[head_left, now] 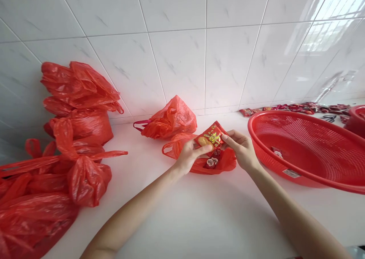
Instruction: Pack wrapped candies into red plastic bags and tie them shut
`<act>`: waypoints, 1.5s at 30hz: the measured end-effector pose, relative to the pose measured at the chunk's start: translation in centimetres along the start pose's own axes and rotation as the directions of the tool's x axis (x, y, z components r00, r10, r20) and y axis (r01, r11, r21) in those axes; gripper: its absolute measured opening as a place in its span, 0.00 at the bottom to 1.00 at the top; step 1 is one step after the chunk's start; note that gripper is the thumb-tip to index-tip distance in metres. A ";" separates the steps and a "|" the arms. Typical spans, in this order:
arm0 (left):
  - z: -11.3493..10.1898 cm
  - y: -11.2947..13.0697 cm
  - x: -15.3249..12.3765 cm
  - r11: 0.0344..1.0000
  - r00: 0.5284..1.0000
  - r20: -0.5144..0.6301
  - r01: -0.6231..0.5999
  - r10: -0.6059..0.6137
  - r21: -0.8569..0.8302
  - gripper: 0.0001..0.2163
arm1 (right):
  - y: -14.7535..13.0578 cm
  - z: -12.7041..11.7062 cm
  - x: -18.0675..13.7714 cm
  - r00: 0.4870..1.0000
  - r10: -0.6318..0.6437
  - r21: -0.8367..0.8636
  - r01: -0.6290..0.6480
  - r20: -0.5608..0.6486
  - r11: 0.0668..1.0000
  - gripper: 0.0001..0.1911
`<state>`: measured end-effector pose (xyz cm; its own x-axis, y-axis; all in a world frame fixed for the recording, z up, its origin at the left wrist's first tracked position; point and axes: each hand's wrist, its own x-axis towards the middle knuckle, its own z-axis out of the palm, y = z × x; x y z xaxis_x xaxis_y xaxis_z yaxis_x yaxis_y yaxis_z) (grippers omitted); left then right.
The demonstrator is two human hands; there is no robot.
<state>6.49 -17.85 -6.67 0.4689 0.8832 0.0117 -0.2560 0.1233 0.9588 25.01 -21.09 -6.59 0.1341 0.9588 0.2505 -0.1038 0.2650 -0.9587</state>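
Between my two hands is a red snack packet [212,136] with yellow lettering and a picture of round biscuits. My left hand [190,155] grips its lower left part, thumb across the front. At its right edge, my right hand [240,147] pinches the wrapper with the thumb on top. Directly beneath lies an opened red plastic bag [225,163], spread on the white counter. Inside that bag a dark red packet [212,161] with white print shows; my hands hide part of the bag.
A red mesh basket [302,149] with one small packet inside stands at right. Behind it, several packets [302,108] line the tiled wall. Another red bag [173,118] sits at the back. Filled, tied red bags [88,179] are heaped along the left.
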 end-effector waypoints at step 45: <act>0.3 1.3 -1.3 0.902 0.936 0.063 -0.350 0.346 0.252 0.10 | 0.0 0.0 -0.5 0.976 -0.045 0.171 0.008 0.212 0.985 0.12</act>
<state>5.82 -18.96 -5.33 0.4034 0.8412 0.3602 -0.1823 -0.3118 0.9325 24.96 -21.60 -6.70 -0.0735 0.9458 0.3163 -0.2698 0.2864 -0.9193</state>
